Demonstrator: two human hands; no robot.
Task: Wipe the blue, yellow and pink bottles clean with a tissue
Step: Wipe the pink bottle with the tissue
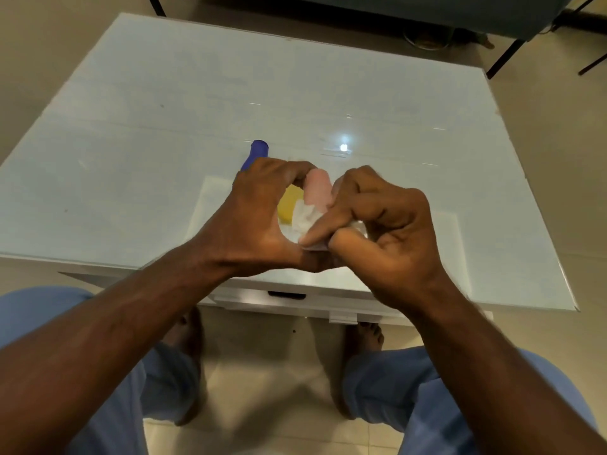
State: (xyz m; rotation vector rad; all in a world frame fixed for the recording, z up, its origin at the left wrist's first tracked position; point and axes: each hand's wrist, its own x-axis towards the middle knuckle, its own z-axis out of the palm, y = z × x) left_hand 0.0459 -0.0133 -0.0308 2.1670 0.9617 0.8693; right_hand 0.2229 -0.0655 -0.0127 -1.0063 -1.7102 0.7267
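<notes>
The pink bottle (318, 187) is held up above the near part of the glass table (131, 126) by the left hand (259, 218), whose fingers are curled round it, while a crumpled white tissue (303, 221) is pinched against it by the right hand (387, 231) (thumb and forefinger closed on the paper). The yellow bottle (289, 205) is seen just left of the pink one, behind the hands, and the blue bottle (256, 154) is found farther off to the left, partly hidden by the left hand.
</notes>
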